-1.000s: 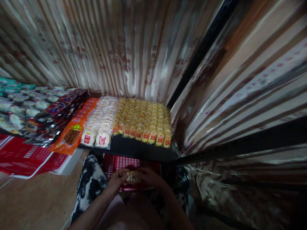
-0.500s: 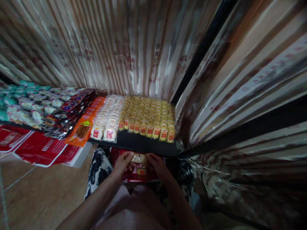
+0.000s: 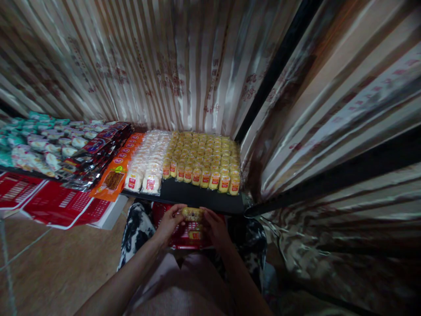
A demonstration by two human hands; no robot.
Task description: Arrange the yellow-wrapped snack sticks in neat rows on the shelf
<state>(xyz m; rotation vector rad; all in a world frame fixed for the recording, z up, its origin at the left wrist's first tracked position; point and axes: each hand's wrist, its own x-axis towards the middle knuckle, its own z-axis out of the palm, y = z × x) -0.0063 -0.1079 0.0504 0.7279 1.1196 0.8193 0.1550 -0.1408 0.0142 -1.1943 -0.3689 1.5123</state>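
Note:
My left hand (image 3: 170, 224) and my right hand (image 3: 214, 227) are closed on the two ends of a small wrapped yellow cake (image 3: 192, 214), held level between them above my lap. Beneath it, another yellow packet with a red label (image 3: 195, 235) lies on a red, shiny holder (image 3: 179, 247) between my knees; I cannot tell whether that is a bag or a basket. Just beyond my hands, rows of similar wrapped yellow cakes (image 3: 205, 179) stand on a black shelf (image 3: 200, 196). White wrapped cakes (image 3: 151, 183) line up to their left.
Left along the shelf lie an orange snack packet (image 3: 113, 180), dark shiny packets (image 3: 87, 169) and white-and-teal packets (image 3: 49, 142). Red printed bags (image 3: 57, 204) hang below the shelf. Black poles (image 3: 342, 175) and foil-like sheeting (image 3: 197, 66) enclose the back and right.
The yellow cake between my hands has risen slightly and turned a little. More of the packet beneath it shows. Goods on the shelf have stayed put.

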